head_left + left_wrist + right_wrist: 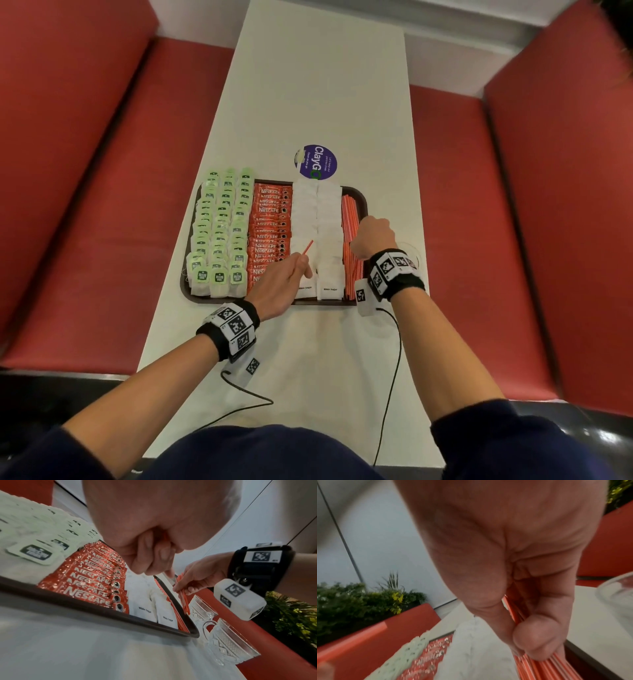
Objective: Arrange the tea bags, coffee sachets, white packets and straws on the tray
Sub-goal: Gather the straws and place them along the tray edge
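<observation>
White table (318, 102) between red benches. Tray (363, 202) filled in rows. Single straw (307, 248) pinched by left hand (277, 291), angled across white packets (317, 219); straw row (350, 219) at tray's right edge gripped by right hand (371, 238), which is nearer.

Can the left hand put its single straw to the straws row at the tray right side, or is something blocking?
Probably not directly: the right hand grips the straw bundle there, so the left hand with its single straw should wait.
</observation>
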Demonstrator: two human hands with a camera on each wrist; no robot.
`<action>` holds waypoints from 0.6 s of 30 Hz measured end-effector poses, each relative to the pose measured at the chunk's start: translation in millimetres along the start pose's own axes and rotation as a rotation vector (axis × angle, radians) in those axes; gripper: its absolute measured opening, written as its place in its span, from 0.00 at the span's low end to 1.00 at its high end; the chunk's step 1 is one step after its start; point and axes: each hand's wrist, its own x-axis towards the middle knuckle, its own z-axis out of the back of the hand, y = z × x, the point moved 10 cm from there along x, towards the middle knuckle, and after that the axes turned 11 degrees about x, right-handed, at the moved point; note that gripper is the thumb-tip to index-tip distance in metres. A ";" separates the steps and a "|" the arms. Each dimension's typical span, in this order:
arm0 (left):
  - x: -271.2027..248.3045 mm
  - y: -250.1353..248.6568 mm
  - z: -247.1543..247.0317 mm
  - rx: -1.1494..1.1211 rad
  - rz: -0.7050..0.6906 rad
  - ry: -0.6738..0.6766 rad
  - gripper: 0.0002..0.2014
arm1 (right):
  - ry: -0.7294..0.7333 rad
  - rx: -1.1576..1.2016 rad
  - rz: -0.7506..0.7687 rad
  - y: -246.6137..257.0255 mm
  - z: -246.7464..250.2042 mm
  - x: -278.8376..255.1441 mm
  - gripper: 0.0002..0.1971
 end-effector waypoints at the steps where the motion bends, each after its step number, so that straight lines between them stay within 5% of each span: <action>1: -1.1 1.6 1.6 -0.002 0.003 -0.008 0.24 | 0.003 -0.009 -0.002 0.4 -6.2 0.3 0.20; 18: -4.7 8.1 8.4 -0.083 0.062 -0.044 0.16 | -0.070 -0.079 0.031 -13.0 -16.9 -5.6 0.16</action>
